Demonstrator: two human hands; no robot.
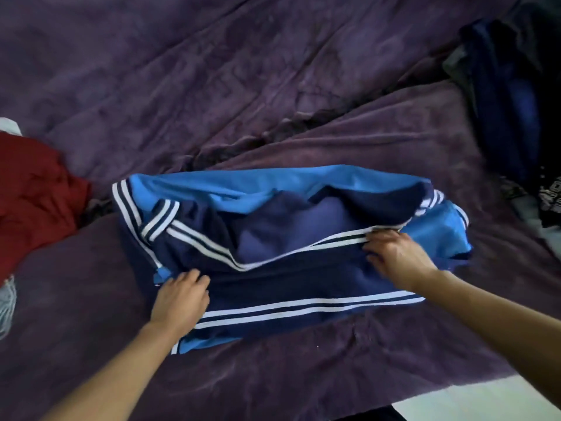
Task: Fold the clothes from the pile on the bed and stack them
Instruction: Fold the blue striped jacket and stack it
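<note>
A blue jacket (273, 238), navy and light blue with white stripes, lies partly folded across the purple bedcover (212, 86) in the middle of the view. My left hand (182, 296) rests flat on its near left part, fingers straight on the navy cloth. My right hand (397, 256) lies on the right side, with its fingertips at the end of a striped sleeve; whether they pinch the cloth I cannot tell. A sleeve with white stripes runs along the near edge.
A red garment (33, 196) lies bunched at the left edge, with a striped grey piece (6, 302) below it. A dark pile of clothes (510, 95) sits at the far right. The bed's near edge and a pale floor (485, 399) show at bottom right.
</note>
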